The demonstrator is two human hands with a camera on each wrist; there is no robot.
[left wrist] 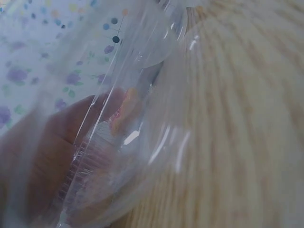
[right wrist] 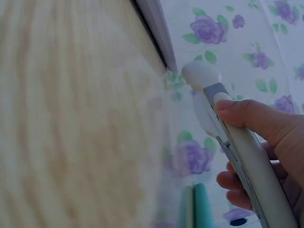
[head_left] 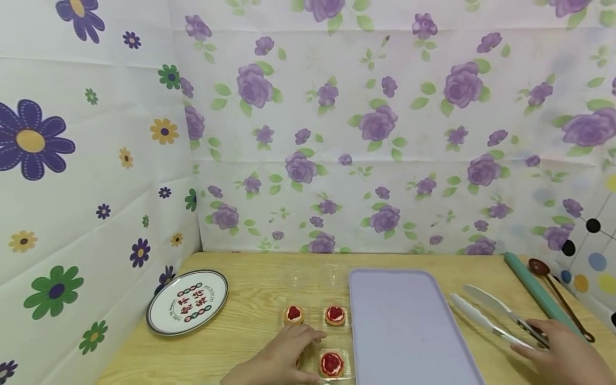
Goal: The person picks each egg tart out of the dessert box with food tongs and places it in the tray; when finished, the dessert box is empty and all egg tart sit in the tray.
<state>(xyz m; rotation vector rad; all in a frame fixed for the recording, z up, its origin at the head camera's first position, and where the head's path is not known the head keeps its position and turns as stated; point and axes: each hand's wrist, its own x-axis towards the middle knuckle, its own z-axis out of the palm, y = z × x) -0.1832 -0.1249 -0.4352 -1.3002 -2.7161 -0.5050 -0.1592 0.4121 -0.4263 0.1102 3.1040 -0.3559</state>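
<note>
My left hand [head_left: 284, 357] lies over the left side of a clear plastic container [head_left: 310, 334] of small red-topped tarts. In the left wrist view its fingers [left wrist: 61, 126] show through the clear plastic, close to a tart [left wrist: 122, 111]; whether they pinch anything is hidden. Three tarts show plainly: one at the back left [head_left: 293, 315], one at the back right [head_left: 335, 315] and one at the front right [head_left: 332, 364]. My right hand [head_left: 563, 347] grips tongs [head_left: 500, 315] with pale heads and metal handles. The tongs' arms are spread, with nothing between their tips.
A lavender tray [head_left: 404, 326] lies right of the container. On the left is a white plate [head_left: 168, 305] with a dark rim and red lettering. A green rolling pin [head_left: 539, 289] and a brown ladle [head_left: 560, 297] lie at the right edge. Patterned sheets stand behind and beside the table.
</note>
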